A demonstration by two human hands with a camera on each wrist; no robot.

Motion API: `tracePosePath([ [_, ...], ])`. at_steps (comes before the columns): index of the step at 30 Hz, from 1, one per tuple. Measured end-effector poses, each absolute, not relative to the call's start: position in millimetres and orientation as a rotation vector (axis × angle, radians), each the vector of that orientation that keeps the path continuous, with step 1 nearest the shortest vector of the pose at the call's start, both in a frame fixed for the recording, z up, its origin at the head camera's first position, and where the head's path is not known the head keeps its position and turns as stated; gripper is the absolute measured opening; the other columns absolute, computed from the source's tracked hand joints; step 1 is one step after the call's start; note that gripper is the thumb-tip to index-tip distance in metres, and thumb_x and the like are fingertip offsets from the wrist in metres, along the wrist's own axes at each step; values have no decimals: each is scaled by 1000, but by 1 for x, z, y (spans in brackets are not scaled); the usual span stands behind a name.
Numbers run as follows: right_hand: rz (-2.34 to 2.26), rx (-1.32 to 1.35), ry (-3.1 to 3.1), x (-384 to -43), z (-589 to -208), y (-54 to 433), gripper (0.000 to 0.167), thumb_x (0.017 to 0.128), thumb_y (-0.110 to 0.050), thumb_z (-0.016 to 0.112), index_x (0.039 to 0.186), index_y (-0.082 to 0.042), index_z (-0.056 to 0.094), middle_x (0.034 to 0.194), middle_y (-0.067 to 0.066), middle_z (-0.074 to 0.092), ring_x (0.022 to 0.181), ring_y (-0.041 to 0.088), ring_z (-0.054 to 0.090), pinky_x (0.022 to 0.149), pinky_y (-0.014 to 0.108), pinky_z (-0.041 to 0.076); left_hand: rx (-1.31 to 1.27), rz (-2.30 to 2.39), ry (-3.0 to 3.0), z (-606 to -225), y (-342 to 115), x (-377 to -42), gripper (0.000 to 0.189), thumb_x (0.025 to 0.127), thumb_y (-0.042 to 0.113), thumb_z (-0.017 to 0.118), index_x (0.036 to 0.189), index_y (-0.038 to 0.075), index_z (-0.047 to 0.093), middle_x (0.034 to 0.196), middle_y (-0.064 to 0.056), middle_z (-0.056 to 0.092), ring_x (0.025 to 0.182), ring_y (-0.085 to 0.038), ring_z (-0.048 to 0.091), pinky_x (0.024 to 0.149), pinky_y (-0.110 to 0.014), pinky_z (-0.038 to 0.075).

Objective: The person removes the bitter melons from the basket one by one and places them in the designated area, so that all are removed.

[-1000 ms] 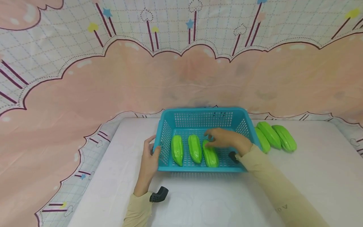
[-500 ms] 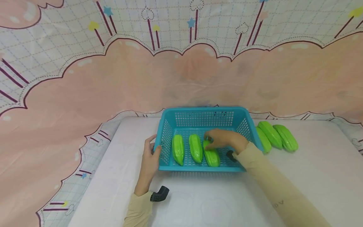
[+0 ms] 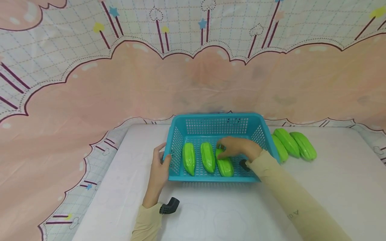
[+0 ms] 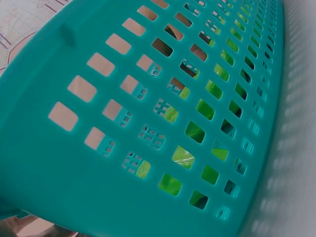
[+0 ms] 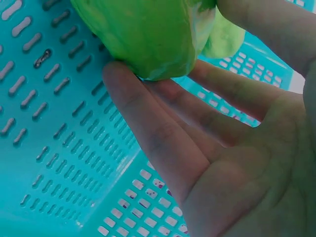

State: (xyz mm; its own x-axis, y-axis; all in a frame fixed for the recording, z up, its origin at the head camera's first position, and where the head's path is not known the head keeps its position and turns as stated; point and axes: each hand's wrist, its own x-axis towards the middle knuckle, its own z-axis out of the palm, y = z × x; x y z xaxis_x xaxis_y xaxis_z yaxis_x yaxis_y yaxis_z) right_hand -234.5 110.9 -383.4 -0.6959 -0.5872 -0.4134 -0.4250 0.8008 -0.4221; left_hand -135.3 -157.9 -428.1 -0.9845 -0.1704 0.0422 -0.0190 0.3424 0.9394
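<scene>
Blue basket on the white surface, close to the far edge, somewhat nearer the far left corner than the far right. Left hand grips the basket's left side, thumb at the rim, fingers on the outer face; the left wrist view shows mostly slotted wall, green visible through the holes.

Right hand reaches in over the right side. Fingers and thumb pinch the far end of the rightmost inside fruit, green and ridged, its near end by the basket's near wall. Cannot tell whether it bears fully on the basket floor.

Left of it, also inside: middle fruit, then left fruit, apart from each other, lengthwise. Beside the basket, toward the surface's far right corner: three outside fruits, close together, one partly behind the basket wall. Tan sleeves on both arms. Patterned cloth beyond the far edge.
</scene>
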Motion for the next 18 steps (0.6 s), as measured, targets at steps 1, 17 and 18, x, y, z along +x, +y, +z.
tracePosePath([
  [1,-398,-749,2444,-235,-383,111,52,94,-30,67,133,3,57,128,17,62,121,33,57,101,46,47,178,-1718,-2464,-428,-158,-135,49,104,14,41,152,13,31,131,-22,59,109,-33,62,88,-45,48],
  [17,-449,-803,2420,-236,-386,114,51,93,-23,68,135,3,55,134,18,59,126,35,54,104,48,44,196,-1726,-2469,-427,-157,-135,49,104,13,41,151,12,31,130,-22,58,109,-34,61,89,-46,49],
  [18,-452,-810,2421,-236,-385,115,51,93,-23,68,135,3,55,134,18,59,126,36,54,104,48,44,194,-1725,-2469,-426,-157,-135,49,104,13,41,151,12,31,130,-22,58,109,-34,61,89,-47,49],
])
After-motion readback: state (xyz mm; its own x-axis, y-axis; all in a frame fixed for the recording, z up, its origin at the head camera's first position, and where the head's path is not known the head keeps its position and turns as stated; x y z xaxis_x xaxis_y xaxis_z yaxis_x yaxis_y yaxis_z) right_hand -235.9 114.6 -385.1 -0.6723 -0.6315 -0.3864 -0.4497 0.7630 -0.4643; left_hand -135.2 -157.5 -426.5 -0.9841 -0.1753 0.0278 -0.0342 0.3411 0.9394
